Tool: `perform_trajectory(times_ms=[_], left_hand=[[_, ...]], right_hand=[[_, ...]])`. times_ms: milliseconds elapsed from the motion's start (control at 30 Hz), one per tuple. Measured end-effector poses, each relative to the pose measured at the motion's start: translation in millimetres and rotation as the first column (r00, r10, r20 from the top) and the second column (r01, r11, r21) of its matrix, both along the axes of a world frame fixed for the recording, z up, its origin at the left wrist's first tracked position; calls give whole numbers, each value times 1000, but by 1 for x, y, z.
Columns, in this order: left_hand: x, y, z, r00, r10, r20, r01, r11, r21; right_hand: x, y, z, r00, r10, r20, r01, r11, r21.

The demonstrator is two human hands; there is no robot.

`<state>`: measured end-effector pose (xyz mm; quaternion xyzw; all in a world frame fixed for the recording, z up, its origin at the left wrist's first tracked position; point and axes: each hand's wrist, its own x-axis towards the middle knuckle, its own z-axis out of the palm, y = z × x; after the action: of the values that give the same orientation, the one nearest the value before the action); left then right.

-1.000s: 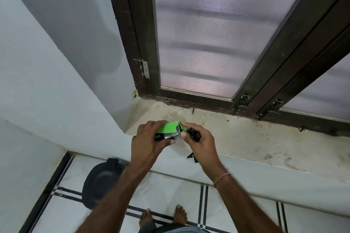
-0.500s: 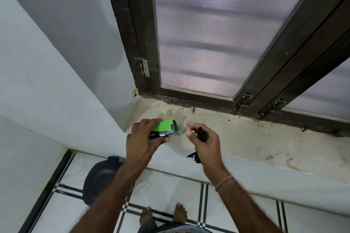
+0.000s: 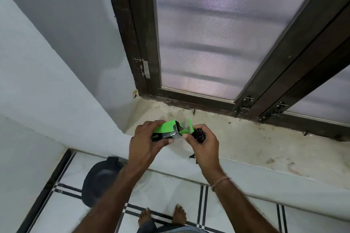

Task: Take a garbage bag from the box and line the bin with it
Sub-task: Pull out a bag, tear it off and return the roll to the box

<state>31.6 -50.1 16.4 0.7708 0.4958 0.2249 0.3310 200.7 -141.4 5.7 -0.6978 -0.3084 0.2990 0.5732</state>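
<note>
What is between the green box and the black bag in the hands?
In the head view, only the green box's open end flap sits between it and the bunched black bag, gripped by the right hand; the left hand holds the box.

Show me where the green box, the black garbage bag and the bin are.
green box (image 3: 166,128): head view, top green face.
black garbage bag (image 3: 200,134): head view, crumpled roll.
bin (image 3: 100,179): head view, dark lid.
</note>
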Motion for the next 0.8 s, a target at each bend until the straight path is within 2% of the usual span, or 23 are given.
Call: perform_trajectory(times_ms=[100,400,567,667,800], left_hand=[[2,-1,-2,1000,-29,-1,29,999,-14],[6,-3,-3,999,-32,-8,32,999,-14],[4,1,-4,999,-43,-14,42,999,-5],[4,1,-4,998,-53,-21,53,999,10],[6,0,-3,997,-75,-27,76,997,24]], right_hand=[[1,-1,2,999,-47,-12,47,998,34],[-1,-3,10,996,73,-50,-64,987,149],[1,-4,8,994,108,26,-110,984,143],[2,-1,12,991,108,-75,-96,983,157],[11,6,15,988,109,-109,-100,991,84]])
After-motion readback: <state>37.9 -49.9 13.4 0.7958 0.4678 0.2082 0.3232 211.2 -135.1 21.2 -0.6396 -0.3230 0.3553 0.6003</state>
